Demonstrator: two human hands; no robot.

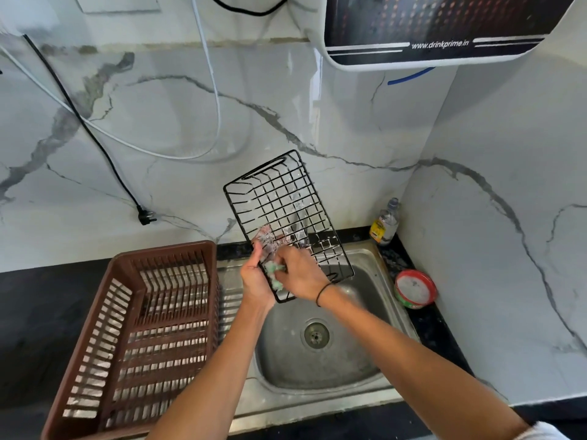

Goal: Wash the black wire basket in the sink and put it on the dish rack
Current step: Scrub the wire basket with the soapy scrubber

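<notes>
I see my left hand (pixel 254 281) gripping the lower edge of the black wire basket (pixel 286 217), tilted up over the sink's (pixel 365 360) back edge. My right hand (pixel 298 274) clutches a green sponge (pixel 273 271) against it. The brown dish rack (pixel 127 344) stands left of the sink.
</notes>
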